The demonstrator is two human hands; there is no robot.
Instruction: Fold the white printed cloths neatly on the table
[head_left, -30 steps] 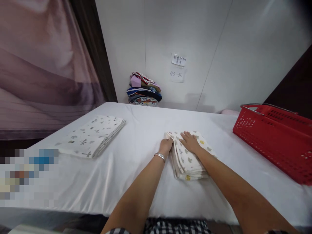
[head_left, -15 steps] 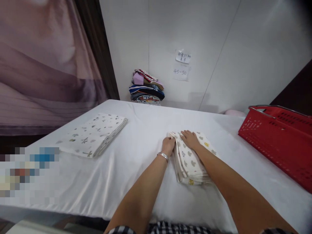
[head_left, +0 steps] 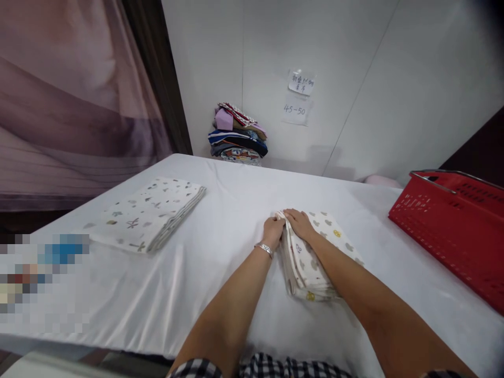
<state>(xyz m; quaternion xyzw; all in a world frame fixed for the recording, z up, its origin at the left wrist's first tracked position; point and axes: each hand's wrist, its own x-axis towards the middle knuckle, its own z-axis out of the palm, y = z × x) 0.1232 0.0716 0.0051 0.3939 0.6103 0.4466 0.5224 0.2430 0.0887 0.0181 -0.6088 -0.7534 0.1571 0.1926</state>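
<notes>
In front of me lies a folded white cloth [head_left: 311, 268] printed with grey and yellow shapes, its layers stacked along the left edge. My left hand [head_left: 273, 230], a silver bracelet at its wrist, pinches the far left corner of this cloth. Spread flat on top, near the same corner, my right hand [head_left: 300, 224] presses down with nothing gripped. A second folded white cloth [head_left: 145, 215] with small plant-like prints rests at the left of the table, apart from both hands.
A white sheet covers the table [head_left: 232, 210]. The red plastic basket [head_left: 449, 226] with a metal handle stands at the right. Beyond the far edge, folded fabrics [head_left: 238, 134] are piled against the wall. A pinkish curtain [head_left: 71, 105] hangs on the left.
My right hand has slid a little left along the cloth, closer to my left hand. The left hand keeps its pinch on the corner. The view has shifted slightly.
</notes>
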